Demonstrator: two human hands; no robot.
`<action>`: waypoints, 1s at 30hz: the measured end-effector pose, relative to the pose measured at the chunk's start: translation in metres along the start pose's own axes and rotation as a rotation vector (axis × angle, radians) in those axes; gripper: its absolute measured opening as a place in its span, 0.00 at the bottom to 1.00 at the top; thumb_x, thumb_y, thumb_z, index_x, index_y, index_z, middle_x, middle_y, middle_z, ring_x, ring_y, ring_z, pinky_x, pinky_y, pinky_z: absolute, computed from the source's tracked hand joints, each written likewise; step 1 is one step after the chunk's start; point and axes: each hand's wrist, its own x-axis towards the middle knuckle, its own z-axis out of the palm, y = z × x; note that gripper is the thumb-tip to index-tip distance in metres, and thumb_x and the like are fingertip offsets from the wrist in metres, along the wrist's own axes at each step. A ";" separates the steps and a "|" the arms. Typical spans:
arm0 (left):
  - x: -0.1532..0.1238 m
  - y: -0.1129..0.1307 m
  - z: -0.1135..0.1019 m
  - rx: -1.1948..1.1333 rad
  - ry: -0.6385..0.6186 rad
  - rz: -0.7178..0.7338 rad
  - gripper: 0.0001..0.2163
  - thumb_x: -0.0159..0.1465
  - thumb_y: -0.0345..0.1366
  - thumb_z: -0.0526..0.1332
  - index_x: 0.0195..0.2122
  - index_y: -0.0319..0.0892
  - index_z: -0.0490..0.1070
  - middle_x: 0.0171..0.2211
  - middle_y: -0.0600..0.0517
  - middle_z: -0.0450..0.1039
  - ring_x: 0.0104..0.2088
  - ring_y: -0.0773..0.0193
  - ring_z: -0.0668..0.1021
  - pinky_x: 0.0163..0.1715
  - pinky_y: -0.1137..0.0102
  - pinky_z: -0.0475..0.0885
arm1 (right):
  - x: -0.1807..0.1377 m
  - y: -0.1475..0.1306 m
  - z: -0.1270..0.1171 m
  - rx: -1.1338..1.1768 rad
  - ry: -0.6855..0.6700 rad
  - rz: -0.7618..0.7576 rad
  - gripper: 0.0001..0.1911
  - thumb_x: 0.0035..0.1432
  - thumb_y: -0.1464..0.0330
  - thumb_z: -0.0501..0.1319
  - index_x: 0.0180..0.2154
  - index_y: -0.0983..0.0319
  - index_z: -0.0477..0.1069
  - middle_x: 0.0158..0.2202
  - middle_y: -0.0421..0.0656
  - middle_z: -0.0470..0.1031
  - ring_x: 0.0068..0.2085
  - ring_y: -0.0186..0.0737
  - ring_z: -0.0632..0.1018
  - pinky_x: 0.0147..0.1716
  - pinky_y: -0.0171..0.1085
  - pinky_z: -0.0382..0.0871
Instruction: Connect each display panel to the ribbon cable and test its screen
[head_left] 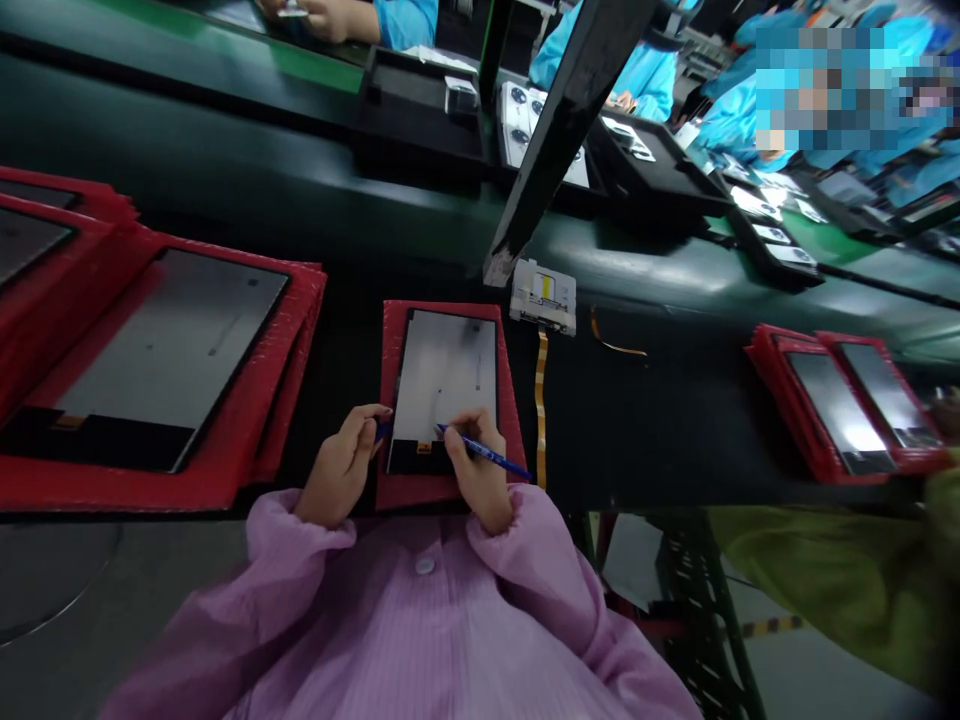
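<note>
A flat display panel [446, 375] lies in a red foam tray [390, 340] on the dark bench in front of me. My right hand [476, 475] is closed on a blue pen [487, 456], its tip resting on the panel's lower edge near a small orange tab. My left hand [341, 470] rests at the tray's lower left corner, fingers curled and pinching something blue I cannot make out. Both wrists come out of pink sleeves.
A stack of larger red trays with a panel [150, 360] sits at left. A white connector box [543, 295] with an orange ribbon cable [541, 400] lies right of my tray. More red trays [847, 410] at right. Black trays and workers in blue are across the belt. A black post [559, 130] leans overhead.
</note>
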 end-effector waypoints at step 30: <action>-0.065 0.045 0.021 -0.337 -0.443 0.037 0.18 0.71 0.47 0.50 0.38 0.43 0.75 0.26 0.53 0.72 0.26 0.69 0.73 0.28 0.76 0.68 | -0.059 -0.023 -0.028 0.511 -0.099 0.214 0.20 0.61 0.57 0.61 0.24 0.60 0.57 0.19 0.32 0.60 0.17 0.25 0.59 0.17 0.29 0.52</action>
